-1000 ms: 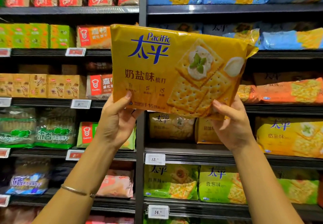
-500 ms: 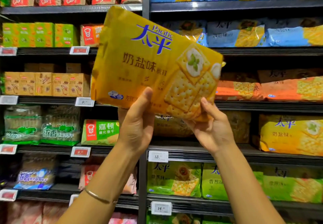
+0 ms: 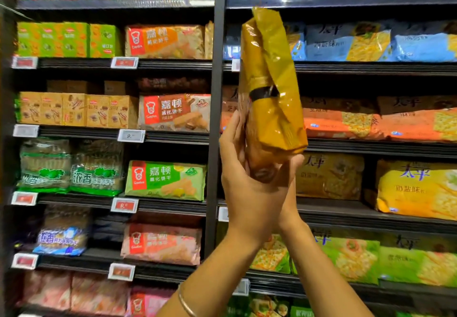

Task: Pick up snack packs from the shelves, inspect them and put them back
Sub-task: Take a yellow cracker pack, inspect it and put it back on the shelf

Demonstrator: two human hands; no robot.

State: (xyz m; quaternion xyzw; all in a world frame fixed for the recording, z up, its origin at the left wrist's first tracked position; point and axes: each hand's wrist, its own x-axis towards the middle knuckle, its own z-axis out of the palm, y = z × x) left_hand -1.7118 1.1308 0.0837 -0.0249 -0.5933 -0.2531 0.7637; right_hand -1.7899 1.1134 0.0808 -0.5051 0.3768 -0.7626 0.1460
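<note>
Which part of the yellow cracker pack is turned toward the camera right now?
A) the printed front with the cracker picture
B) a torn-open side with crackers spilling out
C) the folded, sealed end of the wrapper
C: the yellow cracker pack stands upright and edge-on between the left hand and the right hand, showing only plain folded wrapper with a dark strip, with no cracker picture or lettering facing the camera.
</note>
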